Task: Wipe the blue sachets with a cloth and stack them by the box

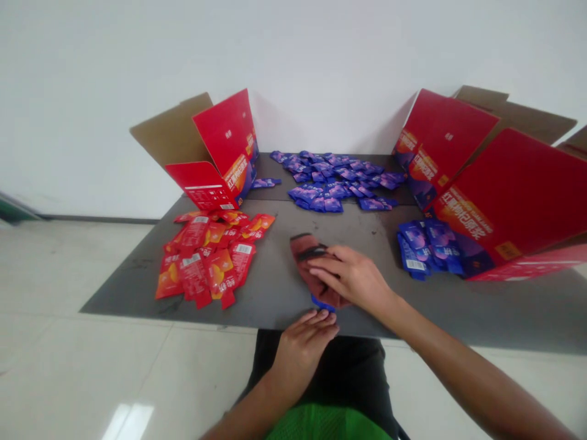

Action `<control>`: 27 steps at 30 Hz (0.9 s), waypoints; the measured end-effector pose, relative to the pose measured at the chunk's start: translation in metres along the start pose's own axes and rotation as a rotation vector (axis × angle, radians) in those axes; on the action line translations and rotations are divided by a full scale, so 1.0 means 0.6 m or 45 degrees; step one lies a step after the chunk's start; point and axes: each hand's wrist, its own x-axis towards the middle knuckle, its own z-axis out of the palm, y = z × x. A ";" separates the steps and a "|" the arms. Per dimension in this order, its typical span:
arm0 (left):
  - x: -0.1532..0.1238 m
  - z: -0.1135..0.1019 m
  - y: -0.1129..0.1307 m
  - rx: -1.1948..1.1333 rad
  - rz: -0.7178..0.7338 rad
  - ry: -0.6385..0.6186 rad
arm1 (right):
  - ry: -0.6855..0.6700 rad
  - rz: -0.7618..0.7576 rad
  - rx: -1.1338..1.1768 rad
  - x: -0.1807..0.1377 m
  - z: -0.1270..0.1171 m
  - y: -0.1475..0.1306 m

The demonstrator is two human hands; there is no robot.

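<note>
My right hand (353,275) is closed on a folded reddish-brown cloth (305,247) with dark edges, pressing it onto the grey table in front of me. Under the cloth lies a blue pouch (323,304), mostly covered; just its near end shows. At the table's front edge, the fingers of my left hand (307,342) hold that near end, with the thumb out of sight. To the left is a pile of red and orange pouches (204,256). Several blue pouches (430,249) lie in a small stack to the right.
Many blue and purple pouches (332,177) are spread along the back of the table (275,275). An open red carton (224,159) stands at the back left. Larger open red cartons (504,189) take up the right side. A white wall rises behind.
</note>
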 end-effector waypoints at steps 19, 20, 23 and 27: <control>0.079 -0.028 -0.012 0.203 -0.172 -0.062 | 0.367 0.390 0.209 -0.061 -0.044 0.044; 0.091 -0.024 -0.016 0.290 -0.234 -0.044 | 0.377 0.422 0.240 -0.088 -0.046 0.039; 0.114 0.000 -0.024 0.508 -0.362 -0.010 | 0.439 0.545 0.301 -0.158 -0.037 0.032; 0.129 0.033 -0.021 0.631 -0.422 0.003 | 0.539 0.680 0.346 -0.209 -0.018 0.031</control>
